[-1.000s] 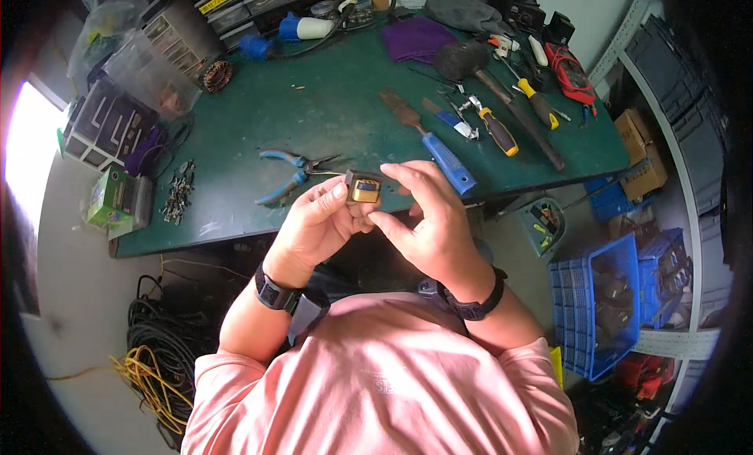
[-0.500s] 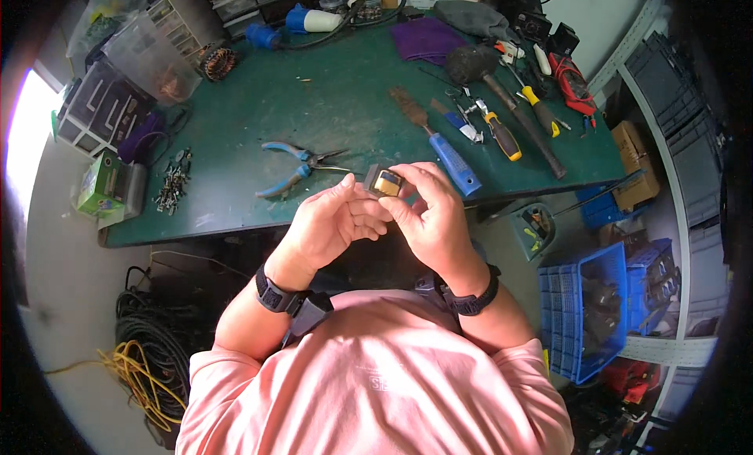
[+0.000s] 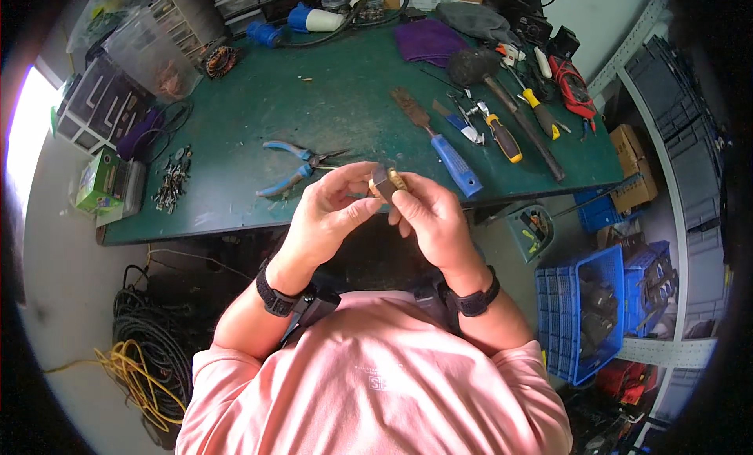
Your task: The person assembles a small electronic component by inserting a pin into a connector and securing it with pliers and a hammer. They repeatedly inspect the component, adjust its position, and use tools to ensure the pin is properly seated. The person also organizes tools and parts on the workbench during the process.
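Just past the front edge of the green workbench (image 3: 235, 133), I hold a small transformer (image 3: 383, 183) with a dark core and a yellow wrapped winding. My left hand (image 3: 336, 212) grips its left side between thumb and bent fingers. The thumb and fingers of my right hand (image 3: 430, 208) close on its right side. Fingers cover part of it. Close to my left hand, blue-handled long-nose pliers (image 3: 294, 171) lie spread on the bench. A rusty-bladed scraper with a blue handle (image 3: 453, 165) lies beyond my right hand.
At the right lie a mallet (image 3: 518, 114), screwdrivers (image 3: 502, 137) and a red multimeter (image 3: 572, 86). Loose screws (image 3: 171, 184) are heaped at the left. Blue crates (image 3: 580, 314) stand right of me, coiled cables (image 3: 149, 376) at lower left.
My left hand has moved in from beside the transformer and now grips it too. The transformer has been turned, showing more of its dark core.
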{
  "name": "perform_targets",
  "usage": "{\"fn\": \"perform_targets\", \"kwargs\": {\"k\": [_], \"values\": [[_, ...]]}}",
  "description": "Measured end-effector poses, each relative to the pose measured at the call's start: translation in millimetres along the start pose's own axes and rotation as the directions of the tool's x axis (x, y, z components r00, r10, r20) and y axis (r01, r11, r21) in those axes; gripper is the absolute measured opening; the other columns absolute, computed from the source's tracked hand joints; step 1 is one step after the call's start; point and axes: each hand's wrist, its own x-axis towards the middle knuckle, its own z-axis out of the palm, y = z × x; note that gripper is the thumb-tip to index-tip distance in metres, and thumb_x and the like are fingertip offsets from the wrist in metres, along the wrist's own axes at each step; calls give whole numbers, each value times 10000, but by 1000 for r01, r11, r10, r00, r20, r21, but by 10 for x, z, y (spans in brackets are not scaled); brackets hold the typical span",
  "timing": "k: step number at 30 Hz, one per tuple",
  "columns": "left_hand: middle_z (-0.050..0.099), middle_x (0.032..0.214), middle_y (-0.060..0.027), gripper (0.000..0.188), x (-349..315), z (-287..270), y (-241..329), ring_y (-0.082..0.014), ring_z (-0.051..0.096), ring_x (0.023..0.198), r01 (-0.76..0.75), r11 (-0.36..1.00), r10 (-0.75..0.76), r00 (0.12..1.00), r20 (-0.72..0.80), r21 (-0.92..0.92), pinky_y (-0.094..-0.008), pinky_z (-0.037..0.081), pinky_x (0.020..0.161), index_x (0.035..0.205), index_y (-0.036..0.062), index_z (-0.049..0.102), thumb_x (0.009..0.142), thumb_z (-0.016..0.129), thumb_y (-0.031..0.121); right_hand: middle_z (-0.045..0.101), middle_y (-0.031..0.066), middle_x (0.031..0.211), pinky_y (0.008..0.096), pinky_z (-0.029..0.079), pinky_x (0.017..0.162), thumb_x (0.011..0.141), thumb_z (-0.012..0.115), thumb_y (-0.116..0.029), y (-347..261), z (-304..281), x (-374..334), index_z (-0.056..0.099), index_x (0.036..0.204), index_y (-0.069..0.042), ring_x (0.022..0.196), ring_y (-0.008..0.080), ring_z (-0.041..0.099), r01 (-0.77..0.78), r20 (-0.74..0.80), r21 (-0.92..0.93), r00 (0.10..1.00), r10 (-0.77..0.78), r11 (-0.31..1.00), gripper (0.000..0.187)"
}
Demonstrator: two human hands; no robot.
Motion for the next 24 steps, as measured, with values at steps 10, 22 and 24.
{"fn": "perform_targets", "kwargs": {"k": [10,22,24], "values": [[659,1028,-92,411,60,97,87,-134,623,843,120,965,-116,993,31,-232,-281,519,754,1222,-52,558,908,676,186,634,51,897,246,431,527,1002,468,-429,133,-1,13,600,1107,-46,689,143,586,-338,248,678,941,230,653,419],[671,966,-116,396,85,-19,-132,-169,629,670,171,937,-142,983,115,-306,-311,555,624,1209,-38,563,891,680,168,642,84,878,256,417,529,978,457,-512,212,40,16,601,1129,-76,665,186,590,-383,296,651,923,245,655,484],[672,971,-112,393,83,-24,-125,-161,630,701,185,933,-166,982,87,-310,-296,548,646,1212,-28,568,873,694,124,640,82,874,256,431,534,983,441,-516,215,39,22,598,1129,-71,670,185,598,-375,278,622,927,254,688,494]]}}
